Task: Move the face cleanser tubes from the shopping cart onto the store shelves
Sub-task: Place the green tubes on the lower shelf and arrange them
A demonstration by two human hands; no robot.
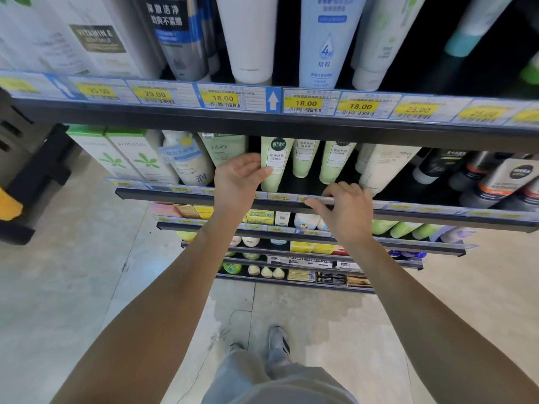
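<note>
A light green face cleanser tube point(274, 167) stands cap-down on the second shelf point(408, 212). My left hand point(237, 177) holds it from the left, thumb on its front and fingers at its left side. Two more light green tubes point(304, 158) point(335, 163) stand just to its right. Below these tubes my right hand point(345, 209) rests on the shelf's front rail, fingers loosely bent and holding nothing. The shopping cart is not in view.
The top shelf point(274, 118) overhangs the second one, with price tags and big tubes on it. White boxes point(128, 158) stand left of my hands, dark tubes point(495, 176) at right. Lower shelves step outward below. A black and yellow object point(32, 185) is at far left.
</note>
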